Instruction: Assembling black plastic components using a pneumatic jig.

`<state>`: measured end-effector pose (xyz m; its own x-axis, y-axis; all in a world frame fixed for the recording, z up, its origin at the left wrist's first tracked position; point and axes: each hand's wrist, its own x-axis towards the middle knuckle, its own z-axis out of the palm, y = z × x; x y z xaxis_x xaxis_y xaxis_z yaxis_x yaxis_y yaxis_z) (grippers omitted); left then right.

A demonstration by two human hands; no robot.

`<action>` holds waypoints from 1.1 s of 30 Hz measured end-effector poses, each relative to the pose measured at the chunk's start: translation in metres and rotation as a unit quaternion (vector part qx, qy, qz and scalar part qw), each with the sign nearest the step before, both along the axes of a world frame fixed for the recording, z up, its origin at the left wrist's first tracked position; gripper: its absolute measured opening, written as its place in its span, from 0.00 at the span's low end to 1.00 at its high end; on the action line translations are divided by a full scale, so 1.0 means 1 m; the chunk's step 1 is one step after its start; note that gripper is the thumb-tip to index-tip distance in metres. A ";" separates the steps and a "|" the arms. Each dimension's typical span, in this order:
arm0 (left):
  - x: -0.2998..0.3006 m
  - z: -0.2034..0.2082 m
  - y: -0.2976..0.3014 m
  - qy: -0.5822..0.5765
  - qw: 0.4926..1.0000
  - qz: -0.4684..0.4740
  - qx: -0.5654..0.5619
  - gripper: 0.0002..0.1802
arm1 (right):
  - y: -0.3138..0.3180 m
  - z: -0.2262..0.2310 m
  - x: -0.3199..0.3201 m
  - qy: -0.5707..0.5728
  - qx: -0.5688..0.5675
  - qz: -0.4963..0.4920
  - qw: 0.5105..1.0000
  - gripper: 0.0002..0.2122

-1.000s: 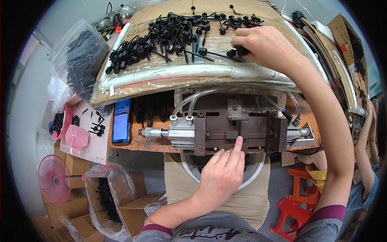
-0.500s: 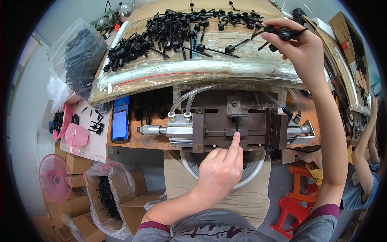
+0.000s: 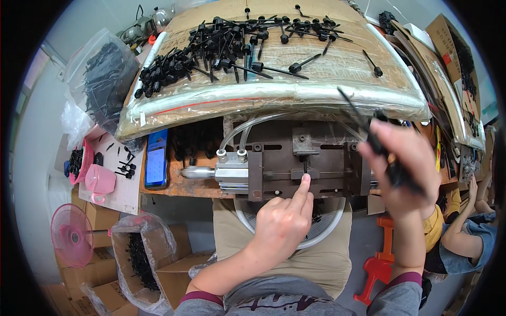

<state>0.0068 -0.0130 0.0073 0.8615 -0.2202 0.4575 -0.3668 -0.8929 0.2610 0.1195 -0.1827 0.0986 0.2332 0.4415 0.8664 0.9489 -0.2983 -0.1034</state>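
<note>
**Pin Held Right of the Fixture Slot, Long Axis Slanted**

Nearest the person, the left hand point(image 3: 282, 226) rested at the near edge of the fixture point(image 3: 300, 160). Its index finger was extended and its tip touched the centre of the fixture, just below a short upright stem in the slot point(image 3: 305, 167). The other fingers were curled in toward the palm. This hand held nothing.

To the right and slightly farther off, the right hand point(image 3: 403, 168) hovered over the fixture's right end. Its fingers were pressed together around a black pin point(image 3: 363, 124). The exact pinch could not be told, because the hand was blurred. The pin's long axis ran slantwise, from the far left, where its thin tip stuck out beyond the fingers, to the near right, where it passed under the hand. The pin was clear of the fixture, not touching it.

The slot lay to the left of the pin and nearer than its tip. The left fingertip was already at the slot; the right hand was well apart from it.

The fixture's cylinder point(image 3: 232, 173) lay along its left side, with two clear hoses rising from it.

Farthest off, a wrapped board point(image 3: 274, 95) spanned the bench. Loose black pins point(image 3: 211, 50) lay scattered on it, densest at its far left.
</note>
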 end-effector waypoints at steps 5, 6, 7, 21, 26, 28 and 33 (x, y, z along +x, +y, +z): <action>-0.001 0.008 0.007 0.039 0.995 -0.027 -0.093 0.16 | -0.010 -0.037 -0.035 -0.017 -0.082 0.001 0.996 0.15; -0.003 0.014 0.007 0.075 0.976 -0.036 -0.199 0.18 | -0.014 -0.041 -0.040 -0.018 -0.103 0.010 0.994 0.15; -0.007 0.023 0.007 0.111 0.946 -0.046 -0.302 0.20 | -0.013 -0.048 -0.041 -0.052 -0.100 0.019 0.993 0.15; -0.016 0.009 0.023 0.001 0.951 -0.069 -0.302 0.19 | -0.018 -0.077 -0.069 0.095 -0.026 0.018 0.995 0.19; -0.010 -0.004 0.016 0.000 0.990 -0.050 -0.131 0.15 | -0.022 -0.070 -0.074 0.210 0.055 -0.042 0.975 0.15; -0.007 -0.008 0.012 -0.009 0.995 -0.049 -0.090 0.14 | -0.025 -0.070 -0.077 0.244 0.080 -0.053 0.965 0.14; 0.000 -0.002 0.007 0.002 0.999 -0.036 -0.041 0.13 | -0.032 -0.070 -0.081 0.307 0.150 -0.065 0.938 0.12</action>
